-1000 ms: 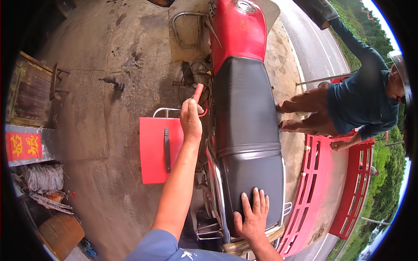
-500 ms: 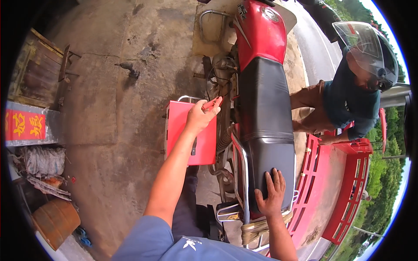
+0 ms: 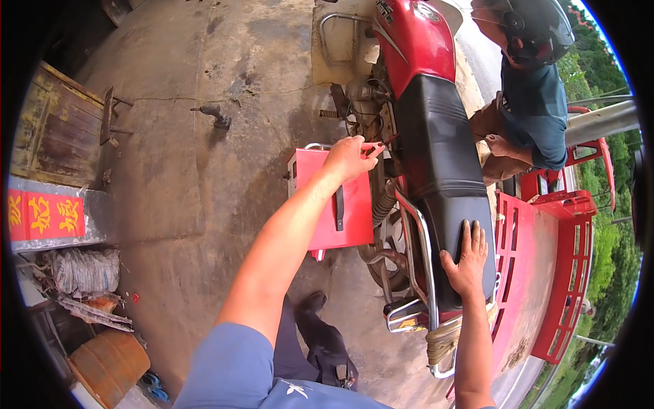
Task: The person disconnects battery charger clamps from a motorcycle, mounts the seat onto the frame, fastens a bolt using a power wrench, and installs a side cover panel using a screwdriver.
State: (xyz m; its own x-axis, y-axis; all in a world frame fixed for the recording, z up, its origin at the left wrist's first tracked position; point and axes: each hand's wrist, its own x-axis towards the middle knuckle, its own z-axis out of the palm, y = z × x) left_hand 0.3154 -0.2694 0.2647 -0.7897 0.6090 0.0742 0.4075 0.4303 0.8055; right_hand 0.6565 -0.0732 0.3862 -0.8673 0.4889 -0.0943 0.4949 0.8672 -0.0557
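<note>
A motorcycle with a red fuel tank (image 3: 426, 48) and a long black seat (image 3: 446, 146) stands in front of me. My left hand (image 3: 349, 161) is closed around a small red clamp (image 3: 372, 149), its tip pointing at the open side of the motorcycle below the seat. Beneath that hand a red metal box (image 3: 340, 225) with a black strap handle rests beside the motorcycle, partly covered by my forearm. My right hand (image 3: 469, 264) lies flat on the rear of the seat, fingers spread and holding nothing.
Close by on the right stands a helmeted person (image 3: 531, 109), beyond the motorcycle. A red truck bed (image 3: 528, 273) is behind it. On the floor at the left sit a small dark tool (image 3: 214, 116), a wooden cabinet (image 3: 58, 129) and a rusty drum (image 3: 109, 365).
My view has shifted, so the motorcycle and box appear farther right. My left hand still holds the clamp near the motorcycle's side. The other person's hand has come off the truck bed.
</note>
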